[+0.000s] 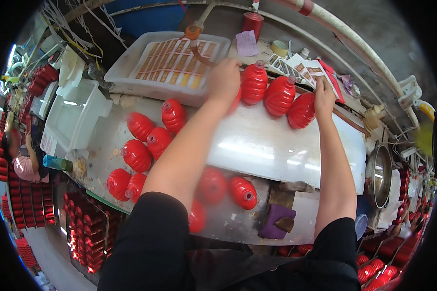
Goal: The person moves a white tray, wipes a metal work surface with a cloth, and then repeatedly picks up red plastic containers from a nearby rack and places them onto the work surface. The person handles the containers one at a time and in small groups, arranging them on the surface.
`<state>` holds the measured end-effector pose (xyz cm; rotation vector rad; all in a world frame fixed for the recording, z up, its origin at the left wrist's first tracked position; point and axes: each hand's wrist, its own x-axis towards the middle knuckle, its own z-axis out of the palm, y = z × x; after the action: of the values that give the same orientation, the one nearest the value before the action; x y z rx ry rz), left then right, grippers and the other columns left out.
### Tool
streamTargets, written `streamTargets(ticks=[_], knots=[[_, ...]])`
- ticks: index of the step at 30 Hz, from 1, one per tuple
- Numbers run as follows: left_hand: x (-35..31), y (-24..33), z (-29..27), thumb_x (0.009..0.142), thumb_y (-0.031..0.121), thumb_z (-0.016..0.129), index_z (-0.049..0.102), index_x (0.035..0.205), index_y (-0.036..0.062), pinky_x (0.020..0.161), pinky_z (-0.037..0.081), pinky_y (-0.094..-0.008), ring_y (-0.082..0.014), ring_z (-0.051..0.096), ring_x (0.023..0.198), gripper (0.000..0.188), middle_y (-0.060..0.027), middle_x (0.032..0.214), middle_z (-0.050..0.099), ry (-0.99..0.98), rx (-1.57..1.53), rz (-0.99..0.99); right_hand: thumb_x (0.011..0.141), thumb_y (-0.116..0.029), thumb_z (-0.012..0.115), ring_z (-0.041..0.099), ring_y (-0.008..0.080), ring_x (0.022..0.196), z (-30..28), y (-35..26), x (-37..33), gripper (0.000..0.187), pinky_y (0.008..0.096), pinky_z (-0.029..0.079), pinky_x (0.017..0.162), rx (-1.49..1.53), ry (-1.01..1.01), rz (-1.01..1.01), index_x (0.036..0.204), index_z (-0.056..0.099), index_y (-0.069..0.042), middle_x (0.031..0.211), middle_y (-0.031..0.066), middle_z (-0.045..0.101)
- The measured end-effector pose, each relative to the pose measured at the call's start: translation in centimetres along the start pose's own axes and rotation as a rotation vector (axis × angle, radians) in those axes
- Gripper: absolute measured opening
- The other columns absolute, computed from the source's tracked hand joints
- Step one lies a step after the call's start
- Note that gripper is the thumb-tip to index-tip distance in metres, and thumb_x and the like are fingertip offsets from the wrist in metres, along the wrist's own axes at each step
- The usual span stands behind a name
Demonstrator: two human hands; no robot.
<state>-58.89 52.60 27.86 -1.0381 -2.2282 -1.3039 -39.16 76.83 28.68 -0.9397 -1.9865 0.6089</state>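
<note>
Ribbed red plastic bottles with clear necks stand in a row along the far edge of a pale curved board (267, 145). My left hand (226, 80) is closed at the top of the leftmost bottle (235, 103), mostly hidden behind the hand and forearm. At the other end, my right hand (325, 97) closes around the neck of a tilted red bottle (301, 111). Between them are two more, an upright red bottle (253, 85) and a leaning red bottle (279, 97).
Several loose red bottles (137, 155) lie left of my left forearm. Beyond are a translucent tub (114, 72) with label sheets (167, 60), and small labels (301, 68). A purple cloth (278, 220) lies near me. A metal pan (378, 174) stands right; a co-worker (26, 162) is far left.
</note>
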Motion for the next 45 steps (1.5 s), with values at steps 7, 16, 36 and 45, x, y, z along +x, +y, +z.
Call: streamTargets(ticks=[7,16,36,45], knots=[[0.2,-0.2,0.3,0.086,0.014,0.064,0.070,0.104,0.0138,0.078,0.052,-0.0449,-0.0336,0.067,0.087,0.018,-0.0103,0.096,0.070,0.039,0.088,0.001,0.092,-0.008,0.058,0.053,0.0370,0.118,-13.2,-4.7,-12.8,0.037,0.0417,0.042,0.102,-0.087,-0.169,-0.331,0.129,0.056,-0.003,0.125,0.0208,0.055],[-6.1,7.5,-4.2,0.091,0.014,0.065,0.056,0.132,0.0020,0.106,0.041,-0.0437,-0.0339,0.057,0.119,0.044,-0.0198,0.127,0.060,0.080,-0.051,0.013,0.090,-0.014,0.061,0.056,0.0402,0.116,-35.7,-1.5,-37.5,0.042,0.0460,0.050,0.094,-0.266,-0.385,0.182,0.130,0.053,-0.006,0.128,0.0202,0.053],[-24.9,62.7,-3.8,0.094,-0.002,0.059,0.048,0.135,0.0002,0.086,0.049,-0.0277,-0.0129,0.062,0.092,0.042,-0.0080,0.106,0.065,-0.694,-1.294,0.602,0.088,0.006,0.063,0.069,0.0238,0.087,-70.9,-19.3,-65.8,0.043,0.0348,0.057,0.076,-0.875,0.628,0.398,0.129,0.055,0.000,0.124,0.0198,0.063],[-34.2,86.9,-14.9,0.092,-0.005,0.060,0.046,0.139,0.0027,0.092,0.048,-0.0279,-0.0131,0.060,0.101,0.050,-0.0086,0.114,0.063,-0.843,-1.653,1.154,0.096,-0.002,0.059,0.066,0.0155,0.093,-93.4,-24.8,-71.0,0.048,0.0304,0.054,0.083,-1.110,1.137,0.325,0.142,0.046,-0.001,0.130,0.0170,0.060]])
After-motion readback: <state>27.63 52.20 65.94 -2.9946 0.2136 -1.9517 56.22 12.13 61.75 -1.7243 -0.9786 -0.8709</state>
